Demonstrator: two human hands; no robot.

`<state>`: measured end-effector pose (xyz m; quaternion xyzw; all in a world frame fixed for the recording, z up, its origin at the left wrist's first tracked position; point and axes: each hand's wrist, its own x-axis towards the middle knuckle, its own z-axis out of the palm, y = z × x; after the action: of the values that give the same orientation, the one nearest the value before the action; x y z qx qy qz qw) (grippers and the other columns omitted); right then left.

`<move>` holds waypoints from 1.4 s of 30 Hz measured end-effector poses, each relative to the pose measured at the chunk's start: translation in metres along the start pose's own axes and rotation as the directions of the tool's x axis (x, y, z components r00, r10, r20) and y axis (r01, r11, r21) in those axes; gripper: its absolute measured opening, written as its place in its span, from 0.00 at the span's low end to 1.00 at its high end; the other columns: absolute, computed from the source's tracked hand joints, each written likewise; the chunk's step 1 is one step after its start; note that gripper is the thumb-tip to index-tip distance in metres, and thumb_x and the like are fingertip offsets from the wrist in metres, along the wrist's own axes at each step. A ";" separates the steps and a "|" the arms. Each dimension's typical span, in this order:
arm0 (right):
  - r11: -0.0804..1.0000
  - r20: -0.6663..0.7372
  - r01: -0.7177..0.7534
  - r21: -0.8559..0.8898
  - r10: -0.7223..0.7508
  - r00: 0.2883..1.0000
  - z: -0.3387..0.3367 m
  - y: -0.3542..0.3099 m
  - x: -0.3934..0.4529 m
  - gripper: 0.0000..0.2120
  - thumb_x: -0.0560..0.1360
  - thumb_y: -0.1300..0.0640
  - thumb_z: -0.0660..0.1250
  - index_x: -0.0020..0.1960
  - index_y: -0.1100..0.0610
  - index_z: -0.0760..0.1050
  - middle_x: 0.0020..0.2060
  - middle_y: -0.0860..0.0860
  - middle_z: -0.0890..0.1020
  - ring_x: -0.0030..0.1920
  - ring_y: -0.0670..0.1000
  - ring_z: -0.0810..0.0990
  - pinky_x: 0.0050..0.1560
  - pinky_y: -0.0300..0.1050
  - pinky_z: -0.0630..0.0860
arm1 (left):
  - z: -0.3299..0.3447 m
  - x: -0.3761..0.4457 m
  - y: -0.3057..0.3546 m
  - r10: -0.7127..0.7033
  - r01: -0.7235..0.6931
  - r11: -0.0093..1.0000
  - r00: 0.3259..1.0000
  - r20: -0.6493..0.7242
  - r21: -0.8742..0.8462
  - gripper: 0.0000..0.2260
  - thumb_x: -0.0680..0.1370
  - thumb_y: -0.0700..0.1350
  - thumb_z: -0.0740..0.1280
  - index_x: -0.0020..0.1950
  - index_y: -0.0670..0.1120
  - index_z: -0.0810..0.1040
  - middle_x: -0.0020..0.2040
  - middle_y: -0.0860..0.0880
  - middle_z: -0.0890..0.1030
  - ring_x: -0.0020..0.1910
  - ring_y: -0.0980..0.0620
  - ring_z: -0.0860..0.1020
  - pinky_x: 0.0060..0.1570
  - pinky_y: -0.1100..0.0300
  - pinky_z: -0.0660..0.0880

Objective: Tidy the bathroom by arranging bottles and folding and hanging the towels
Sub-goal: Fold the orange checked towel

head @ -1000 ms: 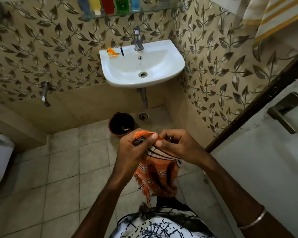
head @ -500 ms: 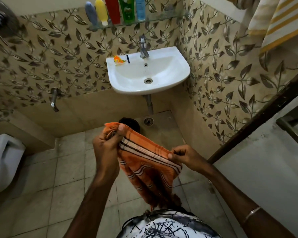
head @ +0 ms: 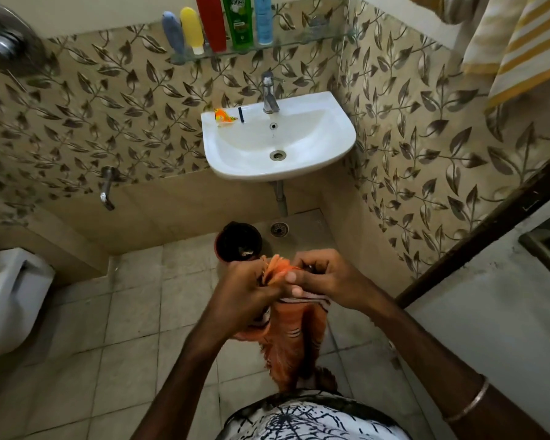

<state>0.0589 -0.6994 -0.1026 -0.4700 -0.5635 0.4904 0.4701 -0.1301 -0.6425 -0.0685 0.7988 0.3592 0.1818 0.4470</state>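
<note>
Glass shelf (head: 315,38) w/ five bottles (head: 235,20); floor (head: 108,344) w/ dark bin (head: 238,241).

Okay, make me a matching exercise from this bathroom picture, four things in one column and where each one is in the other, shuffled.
Things:
1. orange towel
2. green bottle
3. orange wrapper
4. dark bucket

Places:
A. on the sink rim
B. on the floor below the sink
C. gripped by the left hand and right hand
D. on the glass shelf

Pairs: 1-C, 2-D, 3-A, 4-B

A thin metal bangle (head: 467,400) circles the right wrist, above a white shirt (head: 311,420) with black web-like lines.
</note>
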 end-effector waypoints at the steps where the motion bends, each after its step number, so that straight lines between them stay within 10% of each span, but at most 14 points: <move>1: 1.000 0.013 -0.005 0.009 0.004 1.000 -0.001 0.001 0.000 0.09 0.78 0.51 0.68 0.43 0.55 0.81 0.32 0.48 0.78 0.31 0.47 0.73 0.32 0.40 0.68 | -0.003 0.001 -0.002 0.012 -0.012 1.000 1.000 -0.017 0.024 0.11 0.71 0.50 0.76 0.39 0.42 0.82 0.33 0.47 0.82 0.31 0.51 0.80 0.33 0.48 0.78; 12: 0.982 0.063 -0.129 0.140 0.121 0.991 -0.004 0.038 -0.007 0.13 0.72 0.46 0.74 0.38 0.55 0.80 0.32 0.46 0.79 0.33 0.44 0.76 0.36 0.36 0.71 | -0.015 -0.012 0.000 0.059 -0.072 0.997 0.959 -0.279 -0.037 0.08 0.72 0.46 0.75 0.37 0.42 0.85 0.32 0.51 0.82 0.30 0.53 0.79 0.33 0.65 0.74; 19: 0.982 -0.060 -0.157 0.109 0.164 0.985 -0.012 0.059 -0.015 0.23 0.71 0.41 0.74 0.41 0.63 0.82 0.36 0.57 0.83 0.38 0.54 0.81 0.39 0.45 0.76 | -0.034 -0.017 -0.006 -0.172 0.127 0.983 0.883 -0.437 -0.131 0.08 0.73 0.41 0.75 0.37 0.38 0.83 0.31 0.42 0.82 0.31 0.42 0.80 0.33 0.48 0.76; 23: 0.992 -0.093 -0.103 0.072 0.109 0.990 -0.007 0.045 -0.015 0.11 0.75 0.50 0.72 0.41 0.57 0.83 0.35 0.54 0.82 0.38 0.52 0.80 0.38 0.44 0.75 | -0.035 -0.020 -0.015 -0.093 0.205 0.943 0.919 -0.383 0.262 0.20 0.72 0.43 0.77 0.63 0.49 0.81 0.46 0.51 0.85 0.40 0.55 0.82 0.42 0.55 0.81; 26: 0.996 -0.055 -0.077 0.038 0.079 0.995 -0.001 0.031 -0.012 0.07 0.76 0.53 0.72 0.42 0.55 0.83 0.35 0.56 0.82 0.37 0.52 0.80 0.39 0.49 0.75 | -0.025 -0.024 -0.007 0.055 0.019 0.933 0.979 -0.196 0.360 0.33 0.69 0.46 0.79 0.72 0.54 0.72 0.32 0.54 0.79 0.26 0.62 0.75 0.28 0.72 0.71; 31: 0.999 0.017 0.003 0.046 -0.004 1.000 0.007 0.009 -0.007 0.06 0.76 0.54 0.71 0.45 0.56 0.84 0.40 0.56 0.85 0.41 0.53 0.83 0.42 0.50 0.78 | -0.003 -0.018 0.006 0.004 -0.010 0.994 0.998 0.066 0.106 0.23 0.72 0.43 0.75 0.67 0.53 0.78 0.54 0.54 0.84 0.49 0.63 0.82 0.49 0.61 0.81; 38: 0.996 0.064 -0.088 0.007 0.087 0.994 0.000 0.016 -0.014 0.11 0.75 0.50 0.73 0.43 0.58 0.82 0.34 0.46 0.81 0.35 0.44 0.78 0.36 0.36 0.72 | -0.006 -0.017 0.003 0.061 -0.054 0.996 0.991 -0.120 0.067 0.03 0.71 0.44 0.77 0.44 0.46 0.87 0.38 0.50 0.86 0.38 0.52 0.84 0.39 0.47 0.81; 42: 0.988 0.031 -0.148 0.039 0.147 0.989 -0.004 0.036 -0.020 0.17 0.70 0.37 0.74 0.39 0.52 0.82 0.35 0.52 0.81 0.37 0.51 0.79 0.39 0.44 0.75 | -0.016 -0.020 0.005 0.009 -0.016 1.000 0.969 -0.248 -0.025 0.04 0.70 0.38 0.78 0.43 0.46 0.88 0.37 0.55 0.86 0.38 0.58 0.84 0.38 0.63 0.80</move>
<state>0.0677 -0.7158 -0.1399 -0.4936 -0.5234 0.5420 0.4342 -0.1514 -0.6494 -0.0549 0.7661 0.4047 0.2877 0.4081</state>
